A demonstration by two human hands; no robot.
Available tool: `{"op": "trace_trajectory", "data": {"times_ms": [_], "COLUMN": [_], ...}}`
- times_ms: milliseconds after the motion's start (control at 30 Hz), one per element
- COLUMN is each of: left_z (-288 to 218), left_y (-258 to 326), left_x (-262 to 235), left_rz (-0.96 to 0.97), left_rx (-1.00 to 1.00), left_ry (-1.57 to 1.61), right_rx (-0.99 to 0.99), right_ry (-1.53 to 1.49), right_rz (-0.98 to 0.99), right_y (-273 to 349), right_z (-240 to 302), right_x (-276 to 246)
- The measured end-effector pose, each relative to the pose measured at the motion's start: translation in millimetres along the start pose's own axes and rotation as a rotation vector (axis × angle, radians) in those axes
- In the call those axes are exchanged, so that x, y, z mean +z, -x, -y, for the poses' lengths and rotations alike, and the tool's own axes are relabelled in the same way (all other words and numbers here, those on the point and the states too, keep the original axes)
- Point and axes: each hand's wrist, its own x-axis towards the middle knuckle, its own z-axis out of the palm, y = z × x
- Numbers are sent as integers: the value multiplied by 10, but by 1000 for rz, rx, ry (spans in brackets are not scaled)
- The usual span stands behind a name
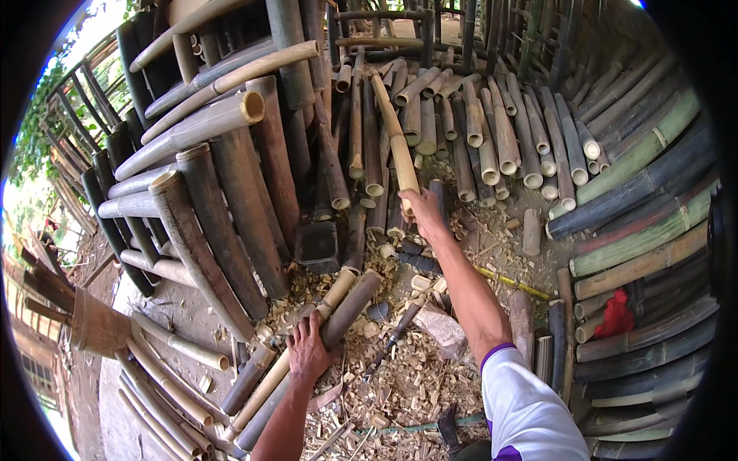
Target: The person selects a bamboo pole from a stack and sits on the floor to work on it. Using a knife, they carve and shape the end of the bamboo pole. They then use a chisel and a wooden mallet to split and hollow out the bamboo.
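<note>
Holding 1 pale bamboo stick (400, 154) by its near end, the right grip (421, 211) was closed around it, and the stick pointed forward, away from the body. The left grip (307, 349) lay over 2 more lengths side by side, 1 slim pale pole (337, 290) and 1 thicker dark pole (352, 309); how tightly it was closed, I could not tell. Nearby were 1 black container (317, 242), 1 yellow strip (511, 283), 1 dark-handled tool (393, 338) and uncounted shavings (438, 376). 1 red cloth (617, 313) lay farther right.
</note>
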Motion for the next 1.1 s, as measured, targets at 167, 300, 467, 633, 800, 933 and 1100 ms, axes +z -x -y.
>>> {"op": "trace_trajectory", "data": {"times_ms": [167, 300, 467, 633, 800, 933, 1100], "left_z": [22, -31, -114, 9, 55, 83, -10], "left_y": [6, -35, -75, -26, -43, -32, -83], "left_x": [31, 100, 113, 117, 142, 116, 119], "left_rz": [15, 7, 8, 6, -32, -7, -14], "left_rx": [10, 59, 80, 58, 73, 56, 88], "left_ry": [2, -11, 41, 2, -35, -25, 33], "right_rx": [-173, -355, -456, -185, -121, -150, -164], "right_ry": [180, 328, 648, 596, 656, 852, 709], "right_rz": [-60, -127, -425, -250, -209, -269, -119], "right_y": [-199, -666, -698, -32, -4, -203, -496], "right_z": [-22, 168, 50, -220, -289, -301, -230], "right_x": [455, 723, 1167, 1481, 1628, 1678, 1479]}}
